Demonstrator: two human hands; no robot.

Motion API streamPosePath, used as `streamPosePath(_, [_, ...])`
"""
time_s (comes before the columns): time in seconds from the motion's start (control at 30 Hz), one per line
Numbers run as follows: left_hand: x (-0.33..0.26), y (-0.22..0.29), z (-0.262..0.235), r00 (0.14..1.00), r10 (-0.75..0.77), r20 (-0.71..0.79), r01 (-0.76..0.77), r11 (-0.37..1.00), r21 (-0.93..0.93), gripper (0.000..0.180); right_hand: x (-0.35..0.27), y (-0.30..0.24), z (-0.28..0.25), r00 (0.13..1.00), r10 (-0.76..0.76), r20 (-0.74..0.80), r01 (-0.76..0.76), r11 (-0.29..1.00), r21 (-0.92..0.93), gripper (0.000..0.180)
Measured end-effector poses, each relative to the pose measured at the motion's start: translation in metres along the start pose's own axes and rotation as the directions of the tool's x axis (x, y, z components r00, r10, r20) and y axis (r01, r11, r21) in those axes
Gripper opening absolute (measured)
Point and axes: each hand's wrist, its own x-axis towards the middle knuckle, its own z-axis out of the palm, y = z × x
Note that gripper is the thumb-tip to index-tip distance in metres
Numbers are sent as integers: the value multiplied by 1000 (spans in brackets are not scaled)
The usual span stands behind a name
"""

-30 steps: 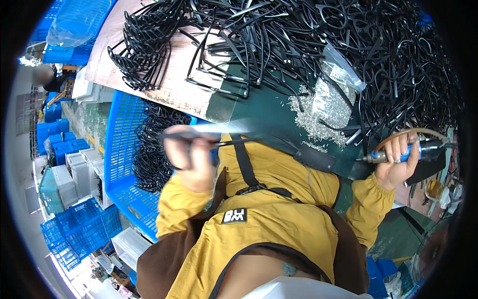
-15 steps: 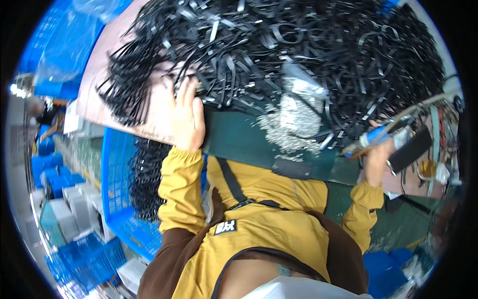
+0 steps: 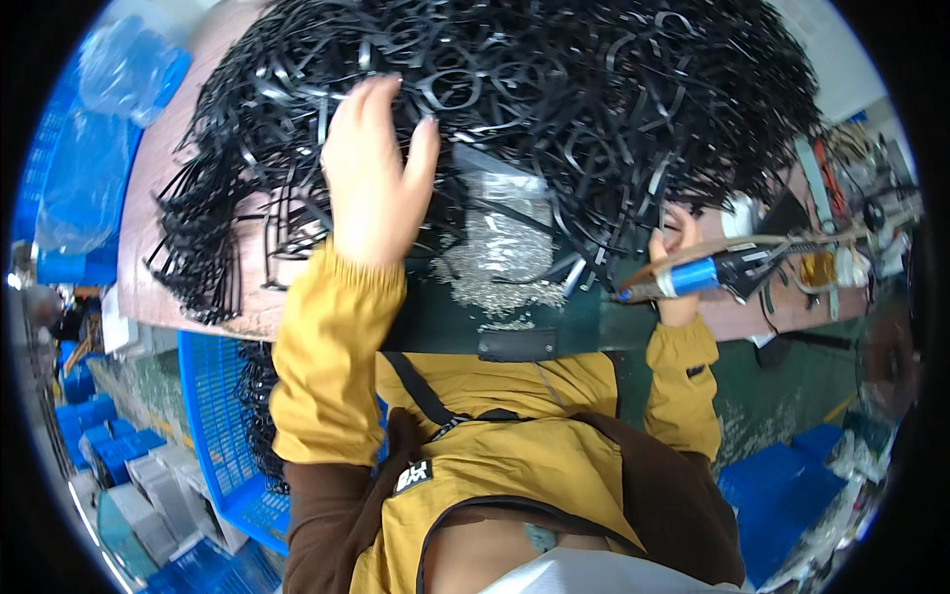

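My left hand (image 3: pixel 378 173) is over a big heap of black straps (image 3: pixel 554 89), palm down, thumb and fingers apart with nothing gripped. At the heap's right front edge, my right hand (image 3: pixel 678 243) has curled fingers and holds a blue-bodied hand tool (image 3: pixel 690 277) with a pointed tip and a cable or hose behind it. The tool's tip points left over the green mat (image 3: pixel 421 317). Whether those fingertips also touch a strap cannot be made out. Between the hands lies a clear plastic bag (image 3: pixel 510 223) of small silvery pieces, with loose pieces (image 3: pixel 495 287) spilled around it.
A small black block (image 3: pixel 518 345) sits at the mat's front edge. Below the table's left side stands a blue crate (image 3: pixel 213 426) of black straps. Tools and cables (image 3: pixel 841 247) crowd the right end. Clear plastic bags (image 3: pixel 89 188) rest on blue crates at the far left.
My left hand has lifted from the table's left part and moved farther onto the heap. The right hand has shifted left with the tool, nearer the straps. The whole view has turned slightly.
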Motion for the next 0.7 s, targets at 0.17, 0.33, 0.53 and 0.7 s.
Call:
streamPosePath(0.17, [72,12,85,838,81,539,-315,880,356,39,2,6,-3,926,363,107,-287,490,823,37])
streamPosePath(0.33, [120,14,72,806,74,587,-387,818,427,29,4,-13,-9,995,67,-79,-50,979,198,32])
streamPosePath(0.53, [92,18,38,975,84,208,-79,996,-31,57,12,-6,-18,979,167,-118,-119,935,335,33])
streamPosePath(0.7, [41,-5,29,917,-205,343,355,811,-465,51,7,-7,-45,862,507,27,-339,535,773,34])
